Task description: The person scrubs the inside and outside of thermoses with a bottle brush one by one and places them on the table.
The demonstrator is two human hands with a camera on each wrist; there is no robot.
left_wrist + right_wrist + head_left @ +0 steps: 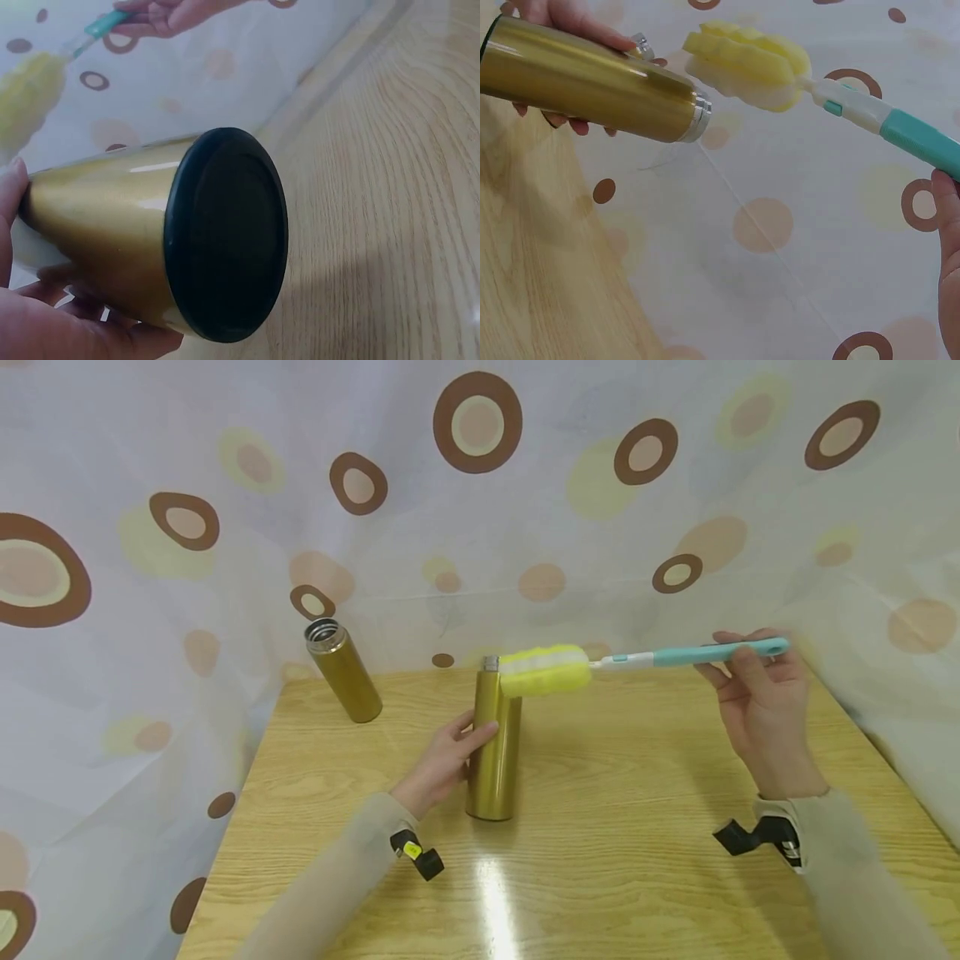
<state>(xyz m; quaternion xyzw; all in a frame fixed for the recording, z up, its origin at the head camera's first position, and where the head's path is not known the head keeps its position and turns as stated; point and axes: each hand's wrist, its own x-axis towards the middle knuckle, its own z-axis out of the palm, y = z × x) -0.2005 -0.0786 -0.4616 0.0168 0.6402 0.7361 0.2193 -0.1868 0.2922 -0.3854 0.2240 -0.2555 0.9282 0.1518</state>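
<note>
Beige sheer sleeves [352,868], black wrist straps [757,837], yellow tag [412,850]

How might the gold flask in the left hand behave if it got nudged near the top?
The gold flask is tall with a narrow base, so it would probably tip easily. Its glossy wall looks slippery. The left hand gripping its side likely steadies it. Once down, it would probably roll, being round.

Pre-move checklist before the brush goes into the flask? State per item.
1. Left hand grips flask: ok.
2. Flask upright on table: ok.
3. Flask mouth uncapped: ok, bare rim shows in the right wrist view.
4. Right hand holds brush by the handle: ok.
5. Sponge head lined up with the mouth: not ok, it lies sideways beside the rim.
6. Second flask out of the way: ok.
</note>
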